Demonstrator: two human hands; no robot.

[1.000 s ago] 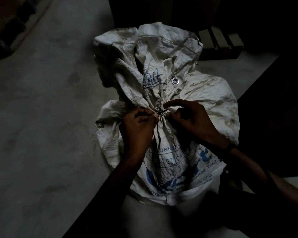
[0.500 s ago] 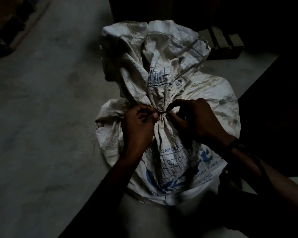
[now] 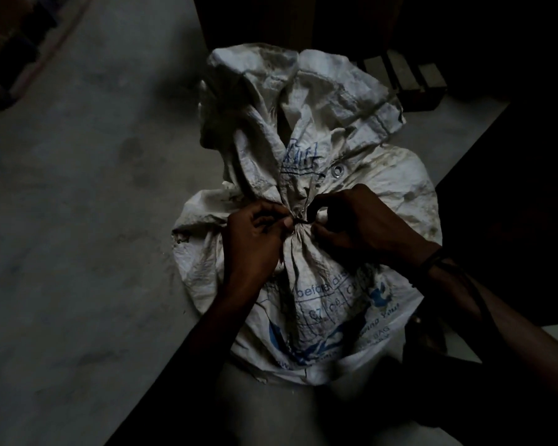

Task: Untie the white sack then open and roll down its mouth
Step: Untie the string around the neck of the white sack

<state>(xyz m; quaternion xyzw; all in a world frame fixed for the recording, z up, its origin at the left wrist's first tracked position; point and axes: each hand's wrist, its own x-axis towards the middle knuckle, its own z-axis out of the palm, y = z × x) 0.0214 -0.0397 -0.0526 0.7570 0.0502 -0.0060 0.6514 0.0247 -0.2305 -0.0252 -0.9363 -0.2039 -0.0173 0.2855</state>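
Bare floor (image 3: 78,220) left of sack (image 3: 351,300); wooden pallet (image 3: 406,82) crowds far-right.

Arms: both bare to the frame edge, no sleeves in sight.
Right wrist: dark cord bands (image 3: 438,259) wound around it.
Left wrist: nothing worn.

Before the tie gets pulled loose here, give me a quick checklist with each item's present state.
1. Left hand pinches the tie: ok.
2. Right hand pinches the tie's other side: ok.
3. Neck of the sack still cinched, so untying is the step due: ok.
4. Knot already loosened: cannot tell, too dark and small.
5. Sack resting steady on the floor: ok.
6. Mouth above the tie free of the hands: ok.
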